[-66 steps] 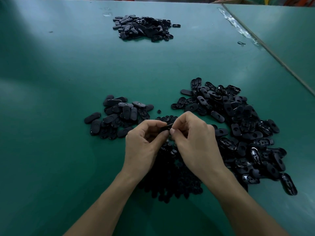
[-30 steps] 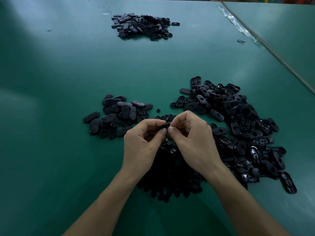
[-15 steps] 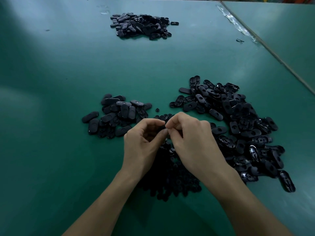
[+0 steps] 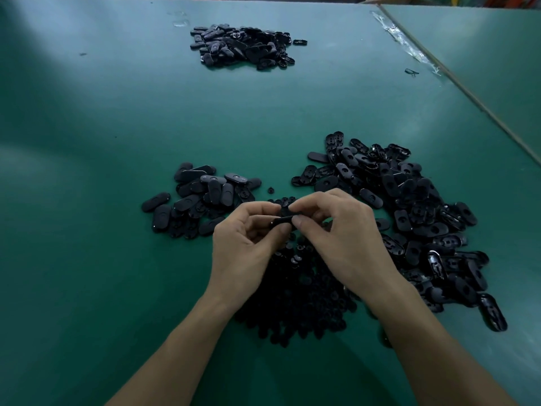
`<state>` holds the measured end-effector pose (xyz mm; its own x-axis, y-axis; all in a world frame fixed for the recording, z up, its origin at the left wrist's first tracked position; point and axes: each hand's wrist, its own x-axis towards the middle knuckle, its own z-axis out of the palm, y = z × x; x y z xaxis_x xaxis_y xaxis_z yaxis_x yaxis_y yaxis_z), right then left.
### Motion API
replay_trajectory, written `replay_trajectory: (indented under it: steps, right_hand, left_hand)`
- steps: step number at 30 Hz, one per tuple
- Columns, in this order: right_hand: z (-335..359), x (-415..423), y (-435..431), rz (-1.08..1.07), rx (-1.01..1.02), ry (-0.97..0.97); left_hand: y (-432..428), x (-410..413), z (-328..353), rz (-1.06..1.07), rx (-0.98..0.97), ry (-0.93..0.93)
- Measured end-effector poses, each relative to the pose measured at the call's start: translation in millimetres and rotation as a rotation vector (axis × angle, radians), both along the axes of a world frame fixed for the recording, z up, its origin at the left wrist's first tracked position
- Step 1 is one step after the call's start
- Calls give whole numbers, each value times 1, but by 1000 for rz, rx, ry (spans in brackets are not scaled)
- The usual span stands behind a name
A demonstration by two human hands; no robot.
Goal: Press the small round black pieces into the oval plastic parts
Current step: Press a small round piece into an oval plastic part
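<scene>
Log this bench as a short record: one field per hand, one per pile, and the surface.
left hand: pinches one end of the oval part
right hand: pinches its other end
round pieces: heap beneath both hands
right pile: many oval parts, loose
left pile: fewer oval parts
far pile: more oval parts
table: green

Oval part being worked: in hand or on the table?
In hand. Left hand and right hand pinch the oval part at its ends, over the round pieces.
</scene>
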<state>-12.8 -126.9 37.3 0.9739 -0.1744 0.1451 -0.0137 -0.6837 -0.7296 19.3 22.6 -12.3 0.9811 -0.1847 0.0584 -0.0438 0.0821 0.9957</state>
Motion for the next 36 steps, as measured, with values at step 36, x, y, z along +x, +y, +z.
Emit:
replay_trajectory:
  steps: [36]
  right_hand:
    - [4,-3,12,-38,251,-39]
  left_hand:
    - [1,3,-1,66,-165,6]
